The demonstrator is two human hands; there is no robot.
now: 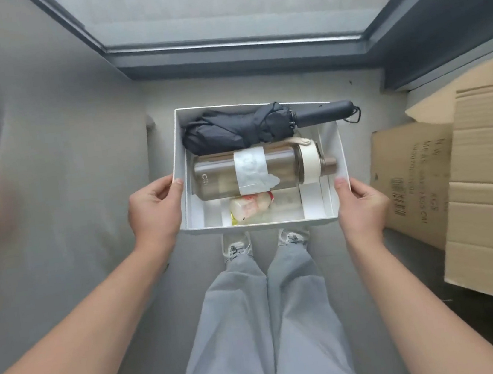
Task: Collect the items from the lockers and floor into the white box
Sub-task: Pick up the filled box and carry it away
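I hold the white box (176, 155) in front of me, above my feet. My left hand (154, 213) grips its left wall, thumb over the rim. My right hand (360, 203) grips the right wall the same way. Inside, a folded black umbrella (231, 129) lies along the far side, its handle sticking out over the right rim. A brown translucent water bottle (222, 176) with a white label and cream cap lies across the middle. A small wrapped snack packet (251, 208) rests near the front wall.
Flattened cardboard boxes (486, 183) lean and lie on the floor at the right. A grey wall or locker face (30, 152) runs along the left. A dark-framed threshold (236, 47) crosses ahead. My grey trousers and pale shoes (236, 247) show below the box.
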